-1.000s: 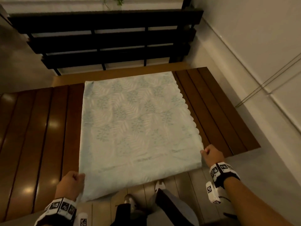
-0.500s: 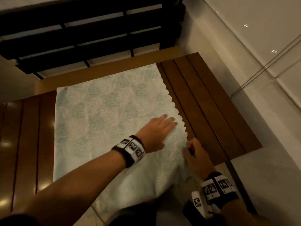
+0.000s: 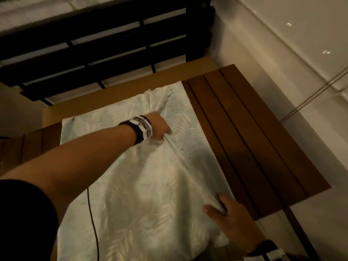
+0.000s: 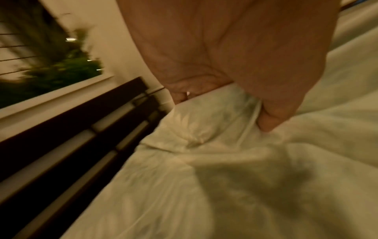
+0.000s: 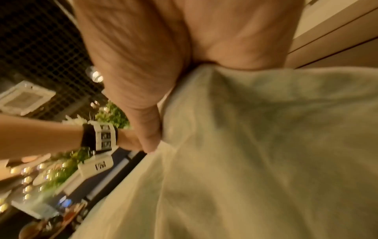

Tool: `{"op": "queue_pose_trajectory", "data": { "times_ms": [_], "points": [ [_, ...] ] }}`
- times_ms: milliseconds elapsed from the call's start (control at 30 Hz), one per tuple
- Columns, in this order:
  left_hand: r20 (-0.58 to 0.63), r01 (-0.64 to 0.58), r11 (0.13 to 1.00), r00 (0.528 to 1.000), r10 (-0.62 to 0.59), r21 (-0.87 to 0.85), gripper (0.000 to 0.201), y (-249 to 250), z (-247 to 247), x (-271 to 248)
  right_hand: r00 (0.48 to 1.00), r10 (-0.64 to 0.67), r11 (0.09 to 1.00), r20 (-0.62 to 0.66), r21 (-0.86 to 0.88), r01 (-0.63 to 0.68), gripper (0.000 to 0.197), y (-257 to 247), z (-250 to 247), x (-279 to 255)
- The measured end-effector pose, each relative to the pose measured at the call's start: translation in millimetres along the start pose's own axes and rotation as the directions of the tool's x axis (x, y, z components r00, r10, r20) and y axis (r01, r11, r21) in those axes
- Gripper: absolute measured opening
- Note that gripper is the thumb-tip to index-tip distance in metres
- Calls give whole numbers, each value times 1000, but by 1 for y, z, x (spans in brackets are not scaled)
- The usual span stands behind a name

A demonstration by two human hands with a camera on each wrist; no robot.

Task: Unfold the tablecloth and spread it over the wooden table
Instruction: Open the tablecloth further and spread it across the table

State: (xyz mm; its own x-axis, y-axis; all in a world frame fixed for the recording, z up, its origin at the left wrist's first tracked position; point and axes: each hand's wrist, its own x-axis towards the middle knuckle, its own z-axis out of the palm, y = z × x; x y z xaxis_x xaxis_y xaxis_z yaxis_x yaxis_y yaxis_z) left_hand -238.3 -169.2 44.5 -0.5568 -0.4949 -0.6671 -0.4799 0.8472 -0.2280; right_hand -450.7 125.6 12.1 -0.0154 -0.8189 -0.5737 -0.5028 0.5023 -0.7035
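Observation:
A pale tablecloth with a leaf pattern lies partly folded on the dark slatted wooden table. My left hand reaches far across it and grips the upper layer's edge, which is bunched and lifted off the layer beneath. The left wrist view shows the thumb and fingers pinching that cloth. Near the table's front edge my right hand pinches the same layer's near corner; the cloth runs out from under its thumb. A taut fold line stretches between the two hands.
Bare table slats lie to the right of the cloth and at the far left. A black slatted bench or rail stands behind the table. A pale wall runs along the right. A thin black cable hangs over the cloth.
My left hand has moved from flat on the cloth's right edge to further back and now grips the upper layer, pulling it up. The right hand keeps hold of the near corner.

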Motion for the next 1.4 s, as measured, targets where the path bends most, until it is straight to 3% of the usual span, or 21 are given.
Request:
{"op": "queue_pose_trajectory", "data": {
  "times_ms": [100, 167, 333, 433, 533, 633, 733, 800, 933, 1067, 1200, 1400],
  "points": [
    [-64, 202, 979, 977, -203, -23, 43, -47, 14, -25, 998, -15, 994, 54, -103, 21, 33, -8, 37, 2],
    [-41, 300, 947, 951, -307, -116, 43, -68, 33, -49, 999, 0, 991, 37, -130, 5, 36, -27, 68, 3],
    [-138, 407, 863, 877, -461, -300, 41, -118, 108, -143, 994, -112, 984, 6, -139, 112, 46, -105, 161, 0],
    [-195, 424, 845, 844, -499, -325, 47, -145, 160, -210, 989, -143, 976, 49, -161, 149, 37, -145, 220, -7],
    [-218, 448, 841, 827, -519, -303, 44, -168, 213, -278, 973, -212, 976, 90, -20, 215, 38, -177, 283, -20],
    [-177, 491, 827, 819, -545, -274, 40, -185, 257, -333, 945, -241, 969, 220, 9, 245, 43, -209, 337, -33],
    [-123, 538, 791, 799, -589, -290, 34, -194, 290, -375, 907, -275, 947, 320, -74, 313, 46, -237, 381, -42],
    [-100, 580, 760, 772, -628, -292, 32, -199, 306, -397, 885, -291, 926, 363, -127, 356, 52, -248, 404, -43],
    [-36, 637, 703, 732, -680, -316, 31, -201, 345, -426, 822, -330, 918, 463, -44, 394, 49, -262, 442, -43],
    [3, 663, 673, 713, -701, -329, 38, -204, 375, -449, 803, -320, 914, 502, -60, 401, 49, -272, 477, -47],
    [5, 669, 677, 713, -702, -307, 43, -224, 411, -477, 803, -308, 892, 510, -139, 431, 51, -292, 519, -48],
    [51, 677, 672, 715, -697, -299, 44, -254, 488, -527, 771, -280, 925, 572, -53, 375, 50, -335, 615, -62]
  ]
}}
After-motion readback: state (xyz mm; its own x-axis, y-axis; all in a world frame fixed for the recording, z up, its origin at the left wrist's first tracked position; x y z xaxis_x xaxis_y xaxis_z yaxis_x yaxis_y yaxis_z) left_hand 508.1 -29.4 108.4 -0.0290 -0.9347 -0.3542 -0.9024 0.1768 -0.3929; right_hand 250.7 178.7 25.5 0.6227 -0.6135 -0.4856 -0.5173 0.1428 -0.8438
